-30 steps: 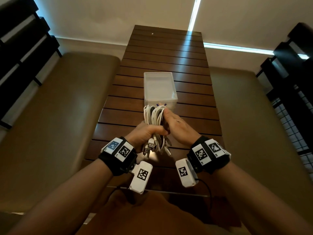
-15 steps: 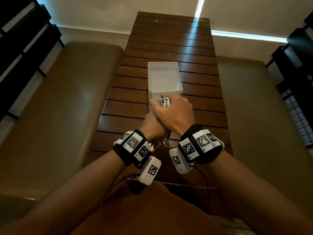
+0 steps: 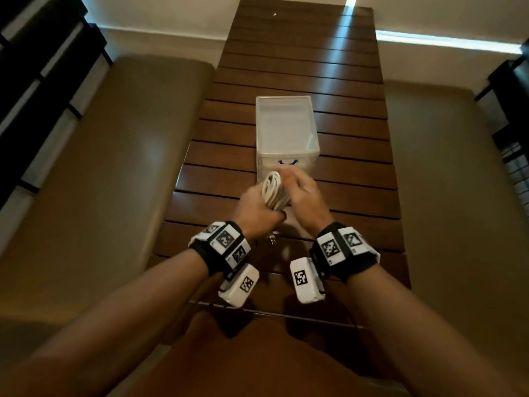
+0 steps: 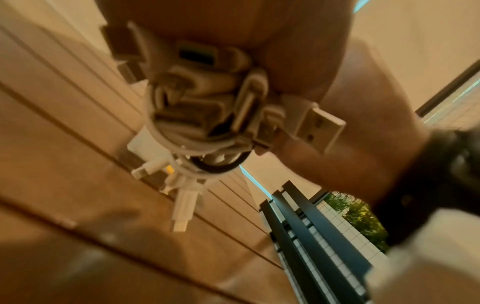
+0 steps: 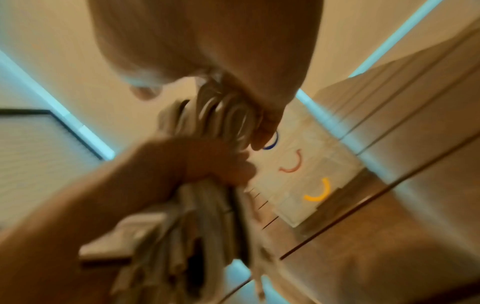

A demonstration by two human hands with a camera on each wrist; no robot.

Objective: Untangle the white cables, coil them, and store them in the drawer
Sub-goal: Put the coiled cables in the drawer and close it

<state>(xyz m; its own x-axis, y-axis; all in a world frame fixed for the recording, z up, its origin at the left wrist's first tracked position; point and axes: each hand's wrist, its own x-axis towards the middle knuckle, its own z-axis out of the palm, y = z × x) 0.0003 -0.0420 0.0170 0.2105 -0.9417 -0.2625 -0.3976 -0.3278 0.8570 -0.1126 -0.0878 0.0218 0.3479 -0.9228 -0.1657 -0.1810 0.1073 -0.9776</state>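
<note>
A bundle of coiled white cables (image 3: pixel 273 190) hangs above the slatted wooden table, just in front of a translucent drawer unit (image 3: pixel 286 124). My left hand (image 3: pixel 253 207) grips the bundle round its middle. My right hand (image 3: pixel 303 193) pinches the loops at the top right. In the left wrist view several USB plugs (image 4: pixel 319 125) stick out below the bundle (image 4: pixel 202 111). The right wrist view is blurred; it shows the right hand's fingertips (image 5: pixel 262 131) on the loops (image 5: pixel 226 115), the left hand (image 5: pixel 207 160) below, and the closed drawer fronts (image 5: pixel 298 174) with blue, red and yellow handles.
The long wooden table (image 3: pixel 300 53) runs away from me, with the drawer unit at its middle. Padded benches stand along its left (image 3: pixel 100 167) and right (image 3: pixel 443 167). Dark railings (image 3: pixel 34 67) line the far left and right edges.
My right hand has slid off the top of the bundle to its right side, so the white loops show again. Both hands stay close in front of the drawer unit.
</note>
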